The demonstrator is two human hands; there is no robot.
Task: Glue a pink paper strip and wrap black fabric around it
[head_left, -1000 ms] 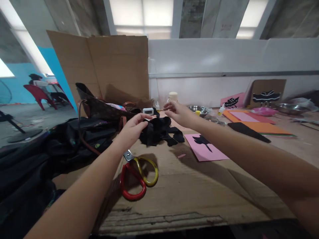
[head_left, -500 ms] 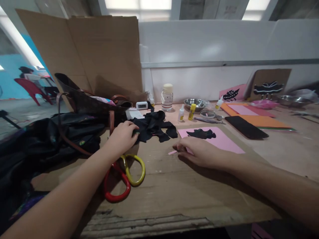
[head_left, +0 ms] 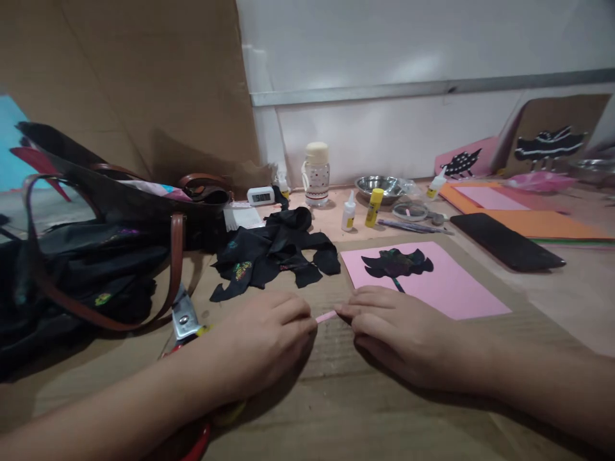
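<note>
A narrow strip of pink paper (head_left: 327, 316) spans the gap between my two hands, low over the cardboard. My left hand (head_left: 273, 333) pinches its left end, and my right hand (head_left: 394, 326) grips its right end; both fingertips are closed. Beyond my right hand lies a pink sheet (head_left: 461, 288) bearing a black cut-out shape (head_left: 396, 262) with a thin dark strip below it. Black fabric scraps (head_left: 283, 246) are heaped past my left hand. Under my left forearm are scissors (head_left: 184, 317) with red and yellow handles, partly hidden.
Behind stand a small glue bottle (head_left: 348, 214), a yellow glue stick (head_left: 374, 208), a steel bowl (head_left: 379, 189) and a water bottle (head_left: 316, 176). A dark handbag (head_left: 139, 211) sits at left. At right, a black phone (head_left: 507, 242) lies beside orange paper (head_left: 567, 223).
My left hand has left the black scraps and come right and nearer, taking the strip's other end. A thin dark strip now shows below the cut-out. The view has tilted down.
</note>
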